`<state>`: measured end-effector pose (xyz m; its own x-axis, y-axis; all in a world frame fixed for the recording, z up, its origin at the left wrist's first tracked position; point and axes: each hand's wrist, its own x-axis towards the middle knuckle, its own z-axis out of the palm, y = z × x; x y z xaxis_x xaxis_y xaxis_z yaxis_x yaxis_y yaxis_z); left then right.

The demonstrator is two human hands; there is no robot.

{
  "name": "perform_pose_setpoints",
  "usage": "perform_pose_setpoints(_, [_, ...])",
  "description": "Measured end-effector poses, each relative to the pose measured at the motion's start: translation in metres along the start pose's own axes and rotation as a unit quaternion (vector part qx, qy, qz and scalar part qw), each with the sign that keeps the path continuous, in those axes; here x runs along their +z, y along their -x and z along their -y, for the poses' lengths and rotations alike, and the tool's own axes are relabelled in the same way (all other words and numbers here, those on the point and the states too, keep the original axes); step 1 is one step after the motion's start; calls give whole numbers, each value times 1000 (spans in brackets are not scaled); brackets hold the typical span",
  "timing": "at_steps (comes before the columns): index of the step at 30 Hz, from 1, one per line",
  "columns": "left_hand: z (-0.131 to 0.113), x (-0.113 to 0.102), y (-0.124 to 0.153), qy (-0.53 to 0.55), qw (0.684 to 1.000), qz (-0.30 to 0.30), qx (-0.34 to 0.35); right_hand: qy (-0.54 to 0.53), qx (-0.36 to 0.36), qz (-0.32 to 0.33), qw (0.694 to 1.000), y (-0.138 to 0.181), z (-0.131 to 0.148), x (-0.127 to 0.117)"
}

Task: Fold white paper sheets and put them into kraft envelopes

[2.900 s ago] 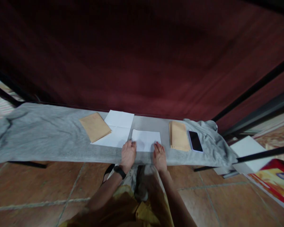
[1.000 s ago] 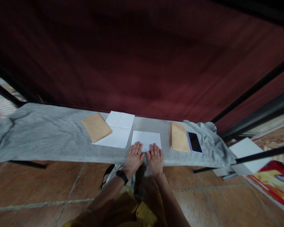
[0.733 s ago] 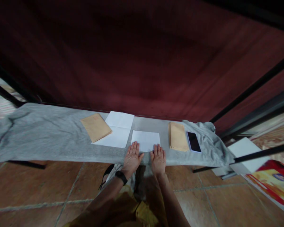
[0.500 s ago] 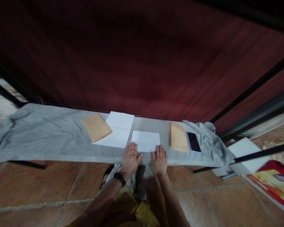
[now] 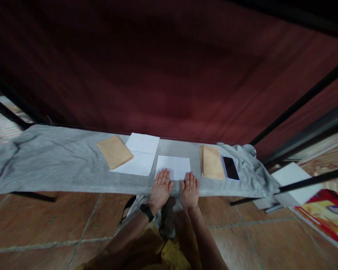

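A white sheet of paper [image 5: 173,165], which looks folded, lies flat on the grey cloth in front of me. My left hand [image 5: 161,189] rests palm down on its lower left part, fingers stretched out, a dark band on the wrist. At the lower right corner my right hand [image 5: 189,190] lies flat, its fingertips on the paper's edge. Left of this paper is a larger white sheet [image 5: 142,153] with crease lines, partly covered by a brown envelope [image 5: 115,152]. A stack of brown envelopes [image 5: 212,162] sits to the right.
A phone [image 5: 230,168] with a dark screen lies right of the stack. The grey cloth [image 5: 64,161] drapes over a narrow bench, bunched at the right end. A dark red curtain [image 5: 163,75] hangs behind, with black metal bars [image 5: 301,101] at the sides. A red and yellow package [image 5: 329,215] is at the lower right.
My left hand has slid right along the paper's lower edge, nearer to my right hand. My right hand and the papers have stayed in place.
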<state>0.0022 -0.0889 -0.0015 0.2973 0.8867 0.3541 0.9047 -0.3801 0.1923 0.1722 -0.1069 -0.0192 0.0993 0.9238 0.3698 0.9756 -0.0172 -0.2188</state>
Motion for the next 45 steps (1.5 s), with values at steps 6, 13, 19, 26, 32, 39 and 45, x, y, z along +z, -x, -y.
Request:
perform_pose_setpoints(6, [-11,4,-17,19,996,43,70,-10,8,10,1000,1,0,-2])
perform_pose_setpoints(13, [-10,8,-15,8,996,49,77,-17,10,23,1000,-12,9,-6])
perform_pose_setpoints(19, [-9,9,-14,-16,993,64,93,-61,-114,87,988,-22,28,-9])
perform_pose_setpoints(26, [-6,8,-13,-14,994,68,90,-44,-104,90,990,-19,32,-11])
perform_pose_setpoints(32, [-7,7,-14,-7,994,63,84,-42,-90,92,991,-19,30,-9])
perform_pose_setpoints(39, [-1,2,-12,-3,996,56,68,-28,-93,84,992,-18,27,-8])
perform_pose_setpoints(45, [8,0,-8,-5,998,38,46,-20,-76,63,995,-17,27,-3])
